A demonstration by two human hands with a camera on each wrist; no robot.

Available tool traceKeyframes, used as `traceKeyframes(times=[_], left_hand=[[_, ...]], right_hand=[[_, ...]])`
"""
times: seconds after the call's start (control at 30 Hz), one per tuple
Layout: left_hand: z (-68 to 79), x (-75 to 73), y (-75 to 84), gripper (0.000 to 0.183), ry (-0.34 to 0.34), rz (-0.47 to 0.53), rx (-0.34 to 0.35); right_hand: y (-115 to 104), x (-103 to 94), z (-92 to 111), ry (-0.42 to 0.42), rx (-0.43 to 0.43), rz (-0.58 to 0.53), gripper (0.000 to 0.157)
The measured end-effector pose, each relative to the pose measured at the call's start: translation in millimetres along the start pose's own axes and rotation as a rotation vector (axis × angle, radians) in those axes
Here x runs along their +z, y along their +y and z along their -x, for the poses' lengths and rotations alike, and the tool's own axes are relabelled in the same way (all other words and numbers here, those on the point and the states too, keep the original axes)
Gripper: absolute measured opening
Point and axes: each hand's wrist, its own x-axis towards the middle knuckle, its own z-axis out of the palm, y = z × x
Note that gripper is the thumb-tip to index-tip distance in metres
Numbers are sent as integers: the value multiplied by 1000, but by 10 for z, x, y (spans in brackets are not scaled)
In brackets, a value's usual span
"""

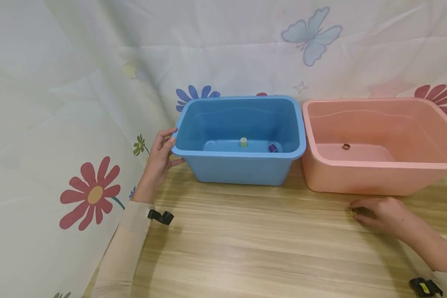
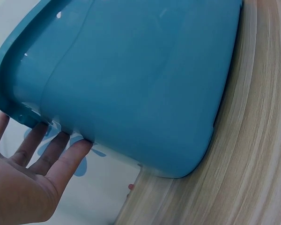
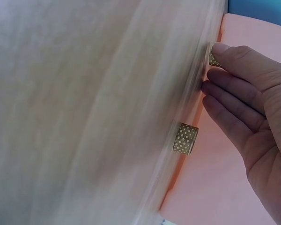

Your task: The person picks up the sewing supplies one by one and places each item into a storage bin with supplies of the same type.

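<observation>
My left hand (image 1: 161, 155) holds the left end of the blue tub (image 1: 242, 167), thumb at the rim and fingers against the wall below it, as the left wrist view shows. In front of the pink tub (image 1: 372, 180), my right hand (image 1: 391, 215) pinches a small gold dotted ring (image 3: 214, 57), mostly covered by the thumb. A second gold dotted ring (image 3: 185, 138) stands beside that hand near the pink tub's base; the hand hides it in the head view.
Inside the blue tub are a pale green cylinder (image 1: 243, 142) and a purple one (image 1: 272, 148). A brownish ring (image 1: 346, 146) lies in the pink tub. Both tubs stand side by side on the wood-grain table (image 1: 246, 240), against a patterned curtain (image 1: 238, 49).
</observation>
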Motion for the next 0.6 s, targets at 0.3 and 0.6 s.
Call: traceKeyframes(times=[0.3,0.6], left_hand=[[14,0,10,41,-8,9,5],[8,19,10,40,1,8,3]], right_hand=[[28,19,-28,53,8,-29,65],[-15,-37,-25,48,109,-59,24]])
